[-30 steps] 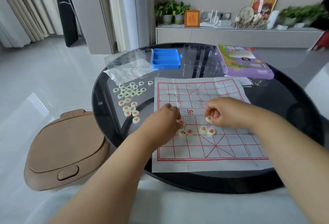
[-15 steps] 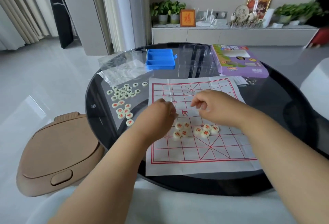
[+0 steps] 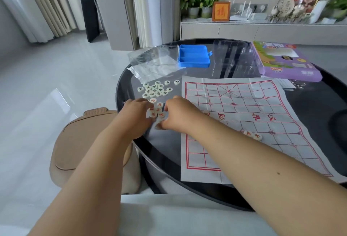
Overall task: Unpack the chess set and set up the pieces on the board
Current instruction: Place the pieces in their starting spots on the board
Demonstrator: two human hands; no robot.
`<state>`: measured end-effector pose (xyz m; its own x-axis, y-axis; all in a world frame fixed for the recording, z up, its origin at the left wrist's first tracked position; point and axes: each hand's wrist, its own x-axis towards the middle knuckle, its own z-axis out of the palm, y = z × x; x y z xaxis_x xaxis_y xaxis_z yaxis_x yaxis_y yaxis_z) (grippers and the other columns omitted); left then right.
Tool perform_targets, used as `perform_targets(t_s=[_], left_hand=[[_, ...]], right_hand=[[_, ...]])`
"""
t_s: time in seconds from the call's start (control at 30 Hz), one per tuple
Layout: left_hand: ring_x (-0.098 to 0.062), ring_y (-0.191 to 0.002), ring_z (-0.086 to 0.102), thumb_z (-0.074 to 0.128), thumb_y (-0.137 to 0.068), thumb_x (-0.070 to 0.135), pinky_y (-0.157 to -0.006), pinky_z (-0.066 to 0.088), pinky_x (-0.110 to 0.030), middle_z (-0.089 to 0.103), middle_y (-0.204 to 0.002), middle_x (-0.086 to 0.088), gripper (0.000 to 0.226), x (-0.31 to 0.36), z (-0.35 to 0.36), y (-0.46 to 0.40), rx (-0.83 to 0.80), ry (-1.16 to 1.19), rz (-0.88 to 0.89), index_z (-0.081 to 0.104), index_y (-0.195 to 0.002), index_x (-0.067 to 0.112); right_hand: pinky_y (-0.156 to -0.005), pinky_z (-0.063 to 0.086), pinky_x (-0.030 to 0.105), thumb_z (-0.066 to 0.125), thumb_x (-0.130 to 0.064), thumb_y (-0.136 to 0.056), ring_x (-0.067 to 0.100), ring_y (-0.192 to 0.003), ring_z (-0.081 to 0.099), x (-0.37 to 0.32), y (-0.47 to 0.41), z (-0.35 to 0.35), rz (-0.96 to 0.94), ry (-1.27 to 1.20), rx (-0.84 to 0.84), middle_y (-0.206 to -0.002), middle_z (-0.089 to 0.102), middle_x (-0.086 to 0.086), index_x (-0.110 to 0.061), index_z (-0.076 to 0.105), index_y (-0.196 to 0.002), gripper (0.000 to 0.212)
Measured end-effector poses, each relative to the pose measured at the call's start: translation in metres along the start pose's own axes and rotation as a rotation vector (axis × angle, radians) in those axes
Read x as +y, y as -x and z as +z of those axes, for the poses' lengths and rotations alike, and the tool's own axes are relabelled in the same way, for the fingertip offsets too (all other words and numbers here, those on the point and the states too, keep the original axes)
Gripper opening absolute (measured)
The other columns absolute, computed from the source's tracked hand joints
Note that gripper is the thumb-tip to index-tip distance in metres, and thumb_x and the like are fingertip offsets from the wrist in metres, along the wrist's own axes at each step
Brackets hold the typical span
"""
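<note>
**Both hands working the red-marked pieces beside the board**

Both hands are reaching to the left of the paper xiangqi board [image 3: 244, 123], which is lying flat on the round dark glass bench [image 3: 319, 115]. The left hand [image 3: 137, 115] and the right hand [image 3: 178, 113] are closing in from either side on a small cluster of red-marked pieces [image 3: 156, 111] sitting on the glass just off the board's left edge. The fingers of both hands are curling around this cluster and touching it, but whether either grip is actually clamping a piece cannot be told, since the fingertips are hiding behind the knuckles.

Just beyond the hands, a group of black-marked pieces [image 3: 156, 89] is lying in a loose pile on the bench. Two red-marked pieces [image 3: 253, 135] are sitting on the board, on its near half, showing just past the right forearm.

Farther back, a blue compartment tray [image 3: 194, 55] is sitting beside a clear lid [image 3: 163, 55] and a crumpled clear plastic bag [image 3: 150, 70]. A purple game box [image 3: 285, 61] is lying at the far right of the bench. A tan stool [image 3: 80, 145] is standing on the floor to the left.
</note>
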<state>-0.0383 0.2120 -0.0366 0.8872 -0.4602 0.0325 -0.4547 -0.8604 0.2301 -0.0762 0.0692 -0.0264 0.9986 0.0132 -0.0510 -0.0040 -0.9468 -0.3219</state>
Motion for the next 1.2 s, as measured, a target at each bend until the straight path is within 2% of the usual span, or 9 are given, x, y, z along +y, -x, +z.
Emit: perform_targets(t_s=[0.17, 0.27, 0.47, 0.57, 0.67, 0.87, 0.97, 1.07, 1.2], left_hand=[[-0.028, -0.119, 0.042, 0.064, -0.087, 0.023, -0.1, 0.031, -0.031, 0.048, -0.136, -0.002, 0.043, -0.002, 0.005, -0.002, 0.063, 0.047, 0.037, 0.056, -0.129, 0.02], [-0.029, -0.116, 0.047, 0.066, -0.085, 0.019, -0.098, 0.033, -0.031, 0.051, -0.13, -0.004, 0.04, 0.0, 0.006, -0.002, 0.089, 0.084, 0.049, 0.06, -0.125, 0.018], [-0.022, -0.1, 0.056, 0.067, -0.084, 0.021, -0.08, 0.038, -0.025, 0.052, -0.12, -0.001, 0.027, 0.001, 0.003, 0.0, 0.085, 0.105, 0.037, 0.064, -0.111, 0.016], [-0.022, -0.095, 0.058, 0.066, -0.084, 0.016, -0.075, 0.04, -0.025, 0.052, -0.115, 0.0, 0.021, -0.003, 0.001, 0.002, 0.081, 0.109, 0.012, 0.065, -0.105, 0.018], [-0.022, -0.095, 0.056, 0.065, -0.084, 0.015, -0.077, 0.042, -0.027, 0.049, -0.117, -0.001, 0.031, -0.006, 0.001, 0.004, 0.072, 0.126, -0.017, 0.059, -0.115, 0.018], [-0.026, -0.094, 0.056, 0.07, -0.081, 0.031, -0.079, 0.047, -0.034, 0.047, -0.115, -0.008, 0.044, -0.006, 0.004, 0.001, 0.094, 0.123, -0.15, 0.052, -0.117, 0.014], [-0.03, -0.096, 0.056, 0.066, -0.085, 0.029, -0.078, 0.045, -0.034, 0.05, -0.115, -0.012, 0.039, -0.004, 0.006, -0.002, 0.085, 0.111, -0.19, 0.053, -0.114, 0.008], [-0.03, -0.095, 0.055, 0.059, -0.088, 0.023, -0.077, 0.046, -0.035, 0.053, -0.112, -0.014, 0.029, -0.005, 0.006, -0.004, 0.091, 0.099, -0.197, 0.053, -0.11, 0.005], [-0.032, -0.097, 0.056, 0.065, -0.086, 0.031, -0.077, 0.045, -0.037, 0.052, -0.113, -0.015, 0.039, -0.005, 0.007, -0.004, 0.098, 0.098, -0.227, 0.05, -0.111, 0.005]], right_hand=[[-0.076, 0.039, 0.029, 0.067, -0.047, -0.081, 0.029, -0.107, 0.055, -0.008, -0.006, 0.009, 0.009, -0.005, 0.049, -0.122, 0.047, 0.012, -0.01, 0.05, -0.122, 0.057], [-0.081, 0.041, 0.03, 0.067, -0.038, -0.085, 0.03, -0.108, 0.055, -0.008, -0.004, 0.005, -0.015, -0.012, 0.037, -0.121, 0.049, 0.012, -0.01, 0.054, -0.12, 0.047], [-0.072, 0.036, 0.026, 0.066, -0.016, -0.086, 0.029, -0.098, 0.056, -0.004, 0.0, 0.002, -0.046, 0.0, 0.026, -0.11, 0.051, 0.011, -0.01, 0.063, -0.106, 0.021], [-0.073, 0.04, 0.028, 0.067, -0.018, -0.086, 0.03, -0.095, 0.056, -0.004, 0.001, 0.0, -0.061, -0.014, 0.003, -0.108, 0.052, 0.011, -0.01, 0.064, -0.107, 0.023], [-0.073, 0.041, 0.027, 0.067, -0.017, -0.086, 0.03, -0.096, 0.057, -0.004, 0.001, -0.001, -0.06, -0.009, -0.023, -0.111, 0.053, 0.012, -0.01, 0.064, -0.108, 0.023], [-0.075, 0.045, 0.03, 0.06, -0.012, -0.089, 0.029, -0.096, 0.059, -0.007, 0.002, -0.003, -0.093, 0.016, -0.066, -0.112, 0.055, 0.012, -0.007, 0.064, -0.109, 0.021], [-0.065, 0.038, 0.024, 0.056, -0.012, -0.091, 0.026, -0.094, 0.058, -0.007, 0.002, -0.002, -0.131, 0.049, -0.073, -0.112, 0.055, 0.012, -0.005, 0.063, -0.109, 0.02], [-0.049, 0.025, 0.015, 0.053, -0.011, -0.093, 0.016, -0.082, 0.047, -0.005, 0.004, -0.003, -0.179, 0.056, -0.062, -0.112, 0.053, 0.009, -0.004, 0.062, -0.109, 0.02], [-0.057, 0.033, 0.023, 0.053, -0.011, -0.092, 0.022, -0.083, 0.052, -0.005, 0.004, -0.003, -0.197, 0.063, -0.068, -0.109, 0.056, 0.011, -0.003, 0.063, -0.106, 0.018]])
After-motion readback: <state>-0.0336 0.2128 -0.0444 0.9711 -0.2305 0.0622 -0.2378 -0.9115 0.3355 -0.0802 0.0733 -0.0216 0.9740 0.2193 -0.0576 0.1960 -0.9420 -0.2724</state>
